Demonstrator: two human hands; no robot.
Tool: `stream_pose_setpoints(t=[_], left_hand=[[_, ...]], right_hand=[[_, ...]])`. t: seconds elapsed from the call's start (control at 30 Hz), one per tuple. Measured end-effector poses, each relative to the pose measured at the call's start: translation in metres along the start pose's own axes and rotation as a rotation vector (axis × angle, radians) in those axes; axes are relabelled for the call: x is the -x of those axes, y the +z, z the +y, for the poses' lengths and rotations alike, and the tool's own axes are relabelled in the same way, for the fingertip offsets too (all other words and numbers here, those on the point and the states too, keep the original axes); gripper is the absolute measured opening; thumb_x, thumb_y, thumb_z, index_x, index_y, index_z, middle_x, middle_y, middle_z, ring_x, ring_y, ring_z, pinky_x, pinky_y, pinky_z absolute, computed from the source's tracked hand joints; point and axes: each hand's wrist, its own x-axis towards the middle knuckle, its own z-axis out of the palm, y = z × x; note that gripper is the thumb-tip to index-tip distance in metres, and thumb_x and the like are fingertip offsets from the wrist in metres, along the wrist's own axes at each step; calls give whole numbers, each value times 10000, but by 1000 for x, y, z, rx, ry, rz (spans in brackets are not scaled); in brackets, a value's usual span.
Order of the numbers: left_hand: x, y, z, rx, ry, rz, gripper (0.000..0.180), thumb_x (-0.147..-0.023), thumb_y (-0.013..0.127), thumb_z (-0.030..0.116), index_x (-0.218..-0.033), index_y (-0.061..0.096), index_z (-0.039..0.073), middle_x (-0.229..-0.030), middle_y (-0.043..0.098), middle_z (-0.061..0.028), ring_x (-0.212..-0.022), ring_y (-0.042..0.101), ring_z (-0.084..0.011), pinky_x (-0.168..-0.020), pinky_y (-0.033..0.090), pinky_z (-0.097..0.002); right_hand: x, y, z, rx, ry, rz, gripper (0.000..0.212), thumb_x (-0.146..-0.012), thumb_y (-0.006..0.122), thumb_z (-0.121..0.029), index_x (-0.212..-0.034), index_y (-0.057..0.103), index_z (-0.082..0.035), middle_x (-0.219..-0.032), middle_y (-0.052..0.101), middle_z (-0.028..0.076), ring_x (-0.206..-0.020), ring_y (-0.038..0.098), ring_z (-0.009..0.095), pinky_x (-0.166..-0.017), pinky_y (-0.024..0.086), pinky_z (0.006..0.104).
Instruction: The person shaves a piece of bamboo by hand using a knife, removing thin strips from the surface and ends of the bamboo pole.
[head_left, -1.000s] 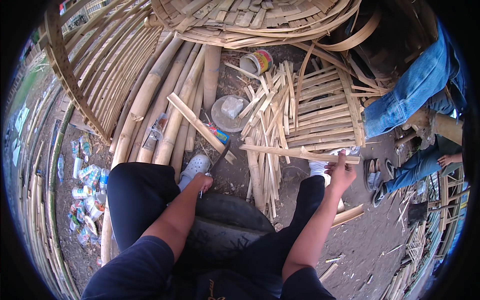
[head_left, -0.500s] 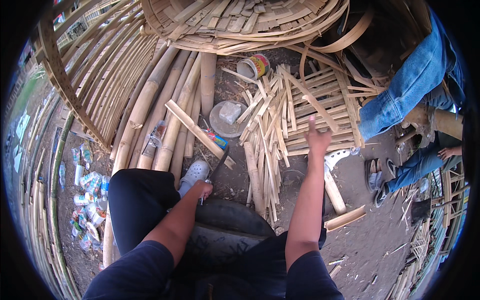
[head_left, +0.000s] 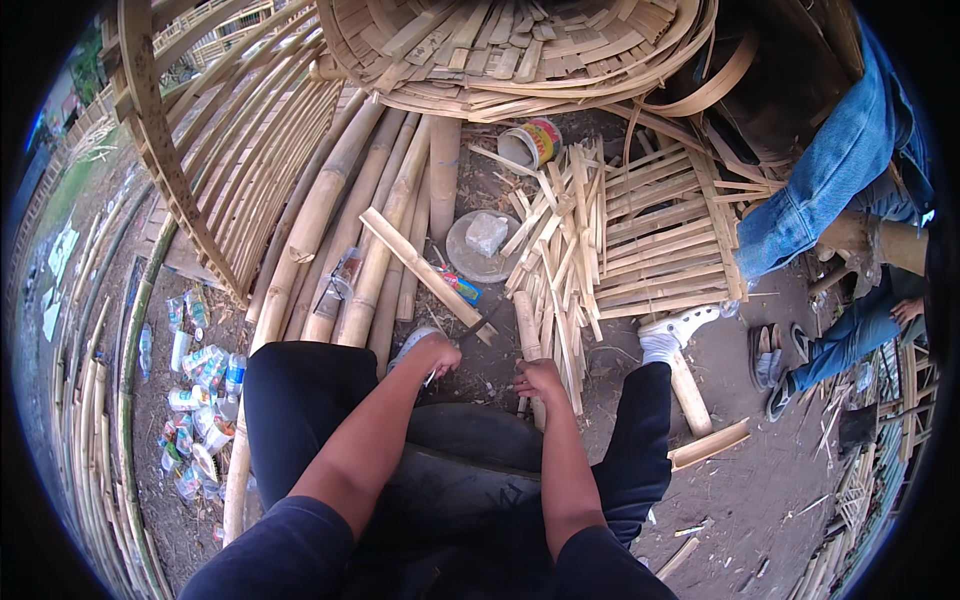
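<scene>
My left hand [head_left: 436, 357] is closed low in front of me, above my pale clog. It grips a knife whose dark blade [head_left: 474, 329] points up and to the right; the handle is hidden in the fist. A short thin white stick [head_left: 430, 379] pokes out under the same hand. My right hand [head_left: 540, 380] is just to the right, its fingers bent together over a bamboo piece [head_left: 529, 330] on the ground. What they pinch, if anything, does not show. Beyond lies a heap of split bamboo strips [head_left: 555, 240].
Bamboo poles [head_left: 375, 225] and a split length [head_left: 415, 262] lie ahead left. A stone block [head_left: 487, 233] rests on a round grey slab, near a tin [head_left: 535, 142]. A woven basket [head_left: 520, 85] is at the top. Another person's denim leg [head_left: 825, 160] is at right.
My right hand has drawn back from the strip heap, its fingers going from stretched to bent. A slanting strip beyond it has dropped from that spot. My left hand has moved slightly up and right.
</scene>
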Motion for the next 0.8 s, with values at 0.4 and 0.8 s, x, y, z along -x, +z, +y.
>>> stream_pose_setpoints(t=[0.4, 0.8], left_hand=[[225, -146, 43, -469, 143, 507, 217, -643, 625, 129, -742, 669, -59, -735, 668, -225, -709, 688, -321, -655, 543, -405], [187, -173, 61, -704, -83, 354, 392, -588, 705, 59, -971, 749, 131, -1021, 714, -104, -970, 687, -282, -789, 542, -405]], right_hand=[[4, 22, 19, 166, 48, -93, 458, -928, 594, -317, -1191, 563, 56, -964, 688, 201, -758, 695, 299, -639, 580, 398], [-23, 81, -11, 470, -84, -5, 376, -844, 695, -276, -1099, 636, -6, -778, 689, 155, -606, 680, 227, -572, 566, 359]])
